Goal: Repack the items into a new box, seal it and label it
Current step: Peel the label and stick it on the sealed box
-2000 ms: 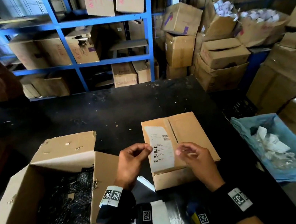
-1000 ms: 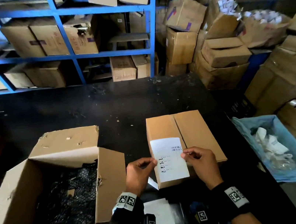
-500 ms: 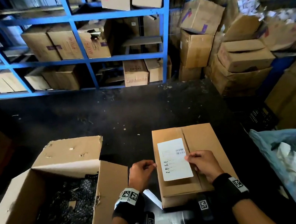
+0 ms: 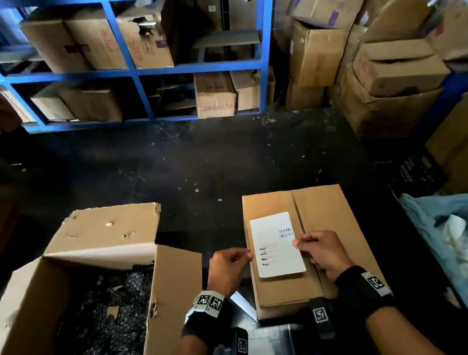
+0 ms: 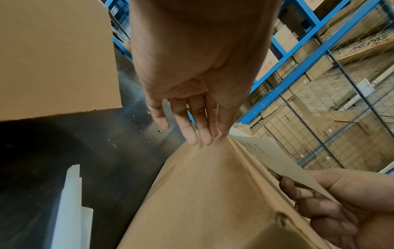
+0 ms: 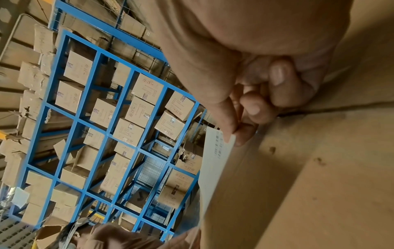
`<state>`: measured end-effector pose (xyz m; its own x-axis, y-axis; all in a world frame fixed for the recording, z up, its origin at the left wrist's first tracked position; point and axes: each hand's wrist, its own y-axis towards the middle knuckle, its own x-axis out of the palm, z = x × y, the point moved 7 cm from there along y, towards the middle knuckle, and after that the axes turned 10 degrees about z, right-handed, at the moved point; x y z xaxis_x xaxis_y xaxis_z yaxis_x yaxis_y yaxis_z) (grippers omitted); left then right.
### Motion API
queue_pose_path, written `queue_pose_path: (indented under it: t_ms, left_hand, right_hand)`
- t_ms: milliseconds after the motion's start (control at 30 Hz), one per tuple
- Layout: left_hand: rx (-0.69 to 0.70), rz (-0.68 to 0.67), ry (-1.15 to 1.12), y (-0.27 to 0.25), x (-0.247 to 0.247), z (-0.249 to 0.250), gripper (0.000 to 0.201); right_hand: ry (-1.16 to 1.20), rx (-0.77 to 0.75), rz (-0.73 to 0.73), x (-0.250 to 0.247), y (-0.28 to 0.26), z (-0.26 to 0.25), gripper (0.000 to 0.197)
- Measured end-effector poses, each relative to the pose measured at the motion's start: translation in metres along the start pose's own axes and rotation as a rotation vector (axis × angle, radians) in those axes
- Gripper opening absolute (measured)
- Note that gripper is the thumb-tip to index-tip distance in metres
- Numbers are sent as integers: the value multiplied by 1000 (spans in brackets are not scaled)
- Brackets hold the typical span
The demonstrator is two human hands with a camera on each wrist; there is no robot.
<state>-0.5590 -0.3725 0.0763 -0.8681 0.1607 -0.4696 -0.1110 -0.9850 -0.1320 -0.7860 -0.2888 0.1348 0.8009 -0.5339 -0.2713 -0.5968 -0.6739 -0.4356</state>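
Observation:
A small closed cardboard box (image 4: 324, 215) lies on the black table (image 4: 194, 165) in front of me. A white printed label (image 4: 278, 250) sits over the box's left flap. My left hand (image 4: 230, 267) pinches the label's left edge, its fingertips (image 5: 204, 141) touching the box's left rim. On the other side my right hand (image 4: 321, 251) pinches the right edge between thumb and forefinger (image 6: 232, 134). In the left wrist view the label (image 5: 266, 156) slants up off the box (image 5: 202, 193) toward my right hand (image 5: 351, 202).
A big open carton (image 4: 166, 280) holding black packets (image 4: 102, 321) stands at the left. A white backing strip (image 4: 243, 304) lies between the boxes. A blue bag (image 4: 435, 216) of paper scraps hangs at the table's right. Blue racking (image 4: 133, 70) and stacked cartons (image 4: 377, 62) stand behind.
Both hands have brought the label from in front of the box down and forward onto its left flap. My head has tilted closer to the box.

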Motion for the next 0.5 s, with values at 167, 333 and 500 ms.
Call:
queue_pose_path:
  t_ms: [167, 333, 500]
  left_hand:
    - [-19, -12, -23, 1, 1, -3, 12]
    - [-14, -23, -22, 1, 1, -2, 14]
    - [-26, -11, -43, 0, -2, 2, 21]
  right_hand:
    - [-1, -2, 6, 0, 0, 0, 11]
    - [-20, -17, 23, 0, 5, 5, 5]
    - [-71, -50, 54, 3, 18, 17, 8]
